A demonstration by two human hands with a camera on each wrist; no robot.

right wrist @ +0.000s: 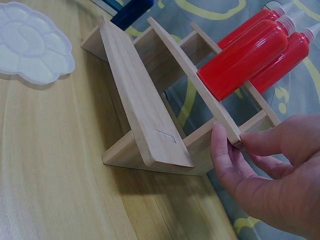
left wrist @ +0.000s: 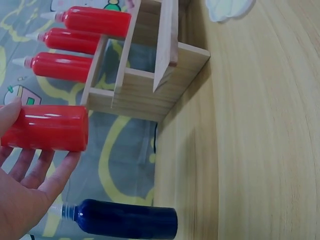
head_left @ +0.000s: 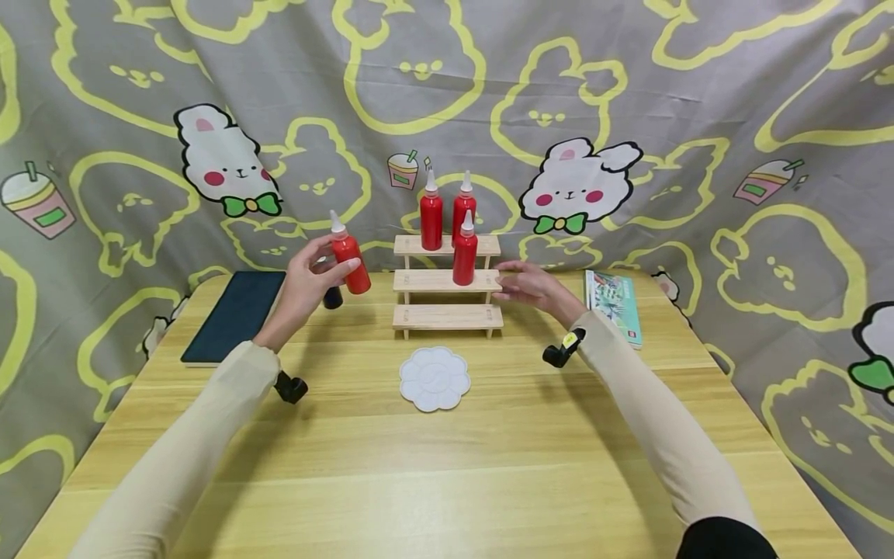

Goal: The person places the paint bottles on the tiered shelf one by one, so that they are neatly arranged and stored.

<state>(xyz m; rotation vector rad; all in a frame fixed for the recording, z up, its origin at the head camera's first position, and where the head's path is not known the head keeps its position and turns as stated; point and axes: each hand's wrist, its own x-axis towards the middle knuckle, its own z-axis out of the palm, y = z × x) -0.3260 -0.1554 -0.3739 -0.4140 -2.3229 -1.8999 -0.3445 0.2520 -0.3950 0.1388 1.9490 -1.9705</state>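
My left hand (head_left: 307, 281) holds a red squeeze bottle (head_left: 352, 262) with a pointed white nozzle, slightly tilted, thumb across its front. It is raised to the left of a three-tier wooden stand (head_left: 447, 317). In the left wrist view, a dark blue bottle (left wrist: 127, 219) stands behind that hand, mostly hidden from the head view. At the stand's right side, my right hand (right wrist: 280, 172) pinches the end of the middle shelf between thumb and fingers. One red bottle (right wrist: 245, 60) stands on that middle shelf; two more red bottles (head_left: 431, 221) are on the top tier.
A white flower-shaped palette (head_left: 434, 379) lies on the wooden table (head_left: 419, 481) before the stand. At the left is a dark flat book-like item (head_left: 233, 314); at the right, a colourful booklet (head_left: 615, 304). A patterned grey curtain (head_left: 307, 70) hangs close behind everything.
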